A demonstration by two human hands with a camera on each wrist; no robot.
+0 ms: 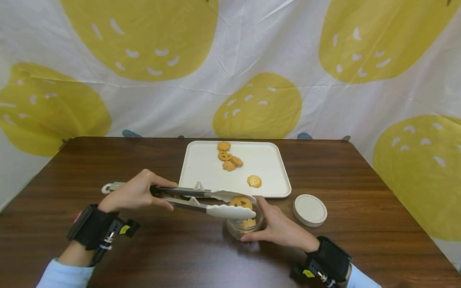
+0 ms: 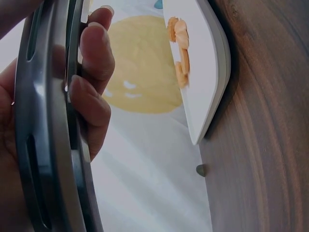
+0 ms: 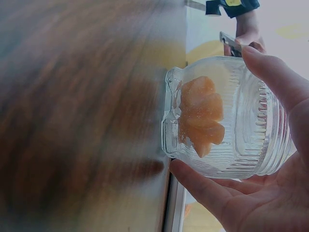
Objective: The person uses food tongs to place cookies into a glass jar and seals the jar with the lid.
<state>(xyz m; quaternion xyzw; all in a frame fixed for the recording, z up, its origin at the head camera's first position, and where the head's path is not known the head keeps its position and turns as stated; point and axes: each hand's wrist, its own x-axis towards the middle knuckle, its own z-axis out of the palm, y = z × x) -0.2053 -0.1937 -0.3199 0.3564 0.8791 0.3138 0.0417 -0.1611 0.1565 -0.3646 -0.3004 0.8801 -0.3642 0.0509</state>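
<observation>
My left hand (image 1: 138, 193) grips a pair of tongs (image 1: 230, 211) with dark handles and white tips, reaching right over a glass jar (image 1: 233, 229). A round pretzel-shaped cookie (image 1: 241, 202) is at the white tips, above the jar's mouth; whether they pinch it firmly I cannot tell. Around the jar's right side my right hand (image 1: 282, 227) curls, thumb and fingers on the glass. In the right wrist view a flower-shaped cookie (image 3: 202, 116) shows through the jar wall near its base. The left wrist view has the tong handles (image 2: 48, 121) within the curled fingers.
Behind the jar lies a white tray (image 1: 201, 168). Several cookies (image 1: 229, 165) cluster at its back middle, and a single round cookie (image 1: 254, 181) sits nearer its front. A round white lid (image 1: 310, 210) rests on the brown table (image 1: 363, 192) to the right.
</observation>
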